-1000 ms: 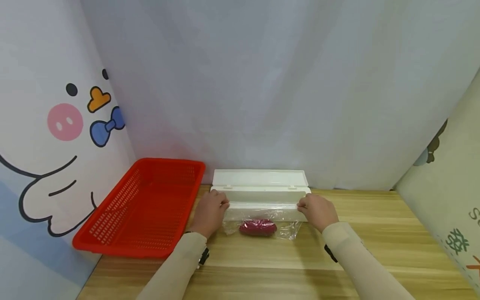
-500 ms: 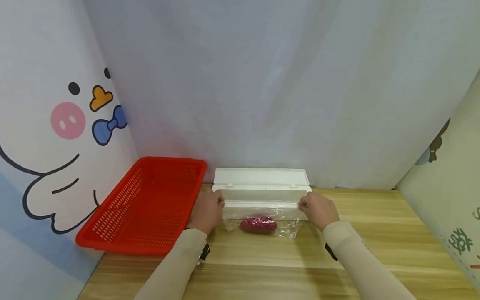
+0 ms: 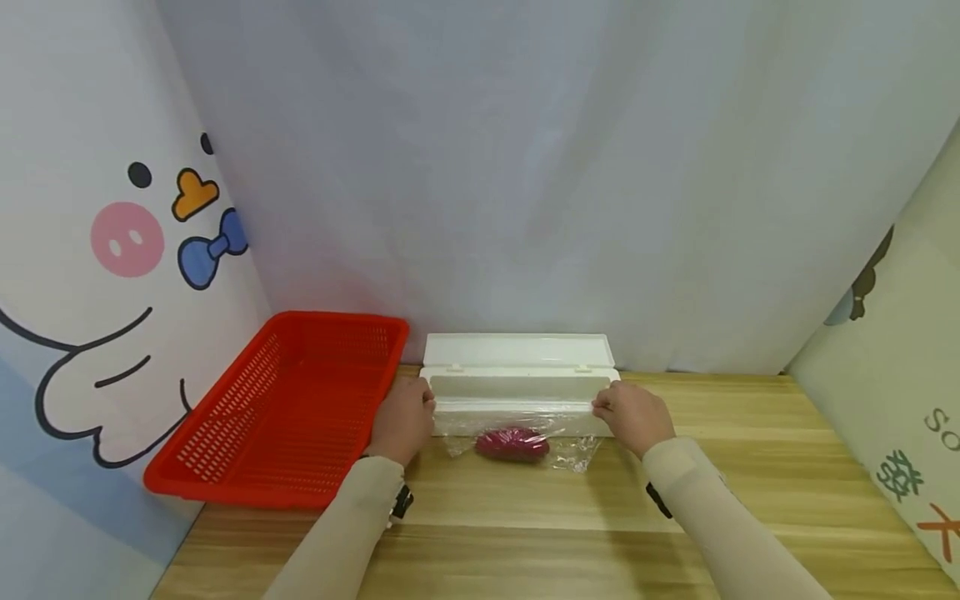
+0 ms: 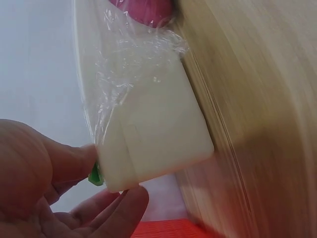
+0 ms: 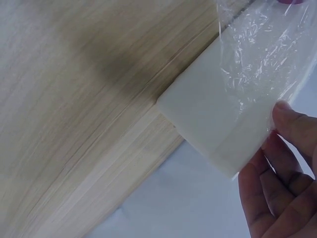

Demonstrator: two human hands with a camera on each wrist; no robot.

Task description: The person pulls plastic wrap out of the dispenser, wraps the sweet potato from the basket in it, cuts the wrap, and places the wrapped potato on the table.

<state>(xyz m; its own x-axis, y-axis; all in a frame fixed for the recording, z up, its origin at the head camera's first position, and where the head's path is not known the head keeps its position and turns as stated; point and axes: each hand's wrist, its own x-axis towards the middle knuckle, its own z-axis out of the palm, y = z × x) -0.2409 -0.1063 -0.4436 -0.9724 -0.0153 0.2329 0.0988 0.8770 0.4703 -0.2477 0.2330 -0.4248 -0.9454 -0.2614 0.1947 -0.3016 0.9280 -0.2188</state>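
Observation:
A white cling film dispenser (image 3: 517, 372) stands at the back of the table with its lid raised. Clear cling film (image 3: 573, 454) comes over its front and covers a magenta, oblong sweet potato-like object (image 3: 512, 445) lying before it. My left hand (image 3: 405, 421) is at the dispenser's left end. In the left wrist view, its thumb touches a small green slider (image 4: 95, 174), with fingers curled under the box's corner. My right hand (image 3: 637, 419) grips the right end, its thumb pressing the film's edge on the box, as the right wrist view shows.
A red plastic basket (image 3: 247, 498) stands left of the dispenser, close beside my left hand. The wooden table (image 3: 525, 550) extends in front and to the right. A pale curtain (image 3: 525, 167) hangs right behind, with printed walls on both sides.
My left hand has slid leftward along the dispenser, from the film's left edge to the box's end. My right hand has stayed at the right end. The magenta object lies as before.

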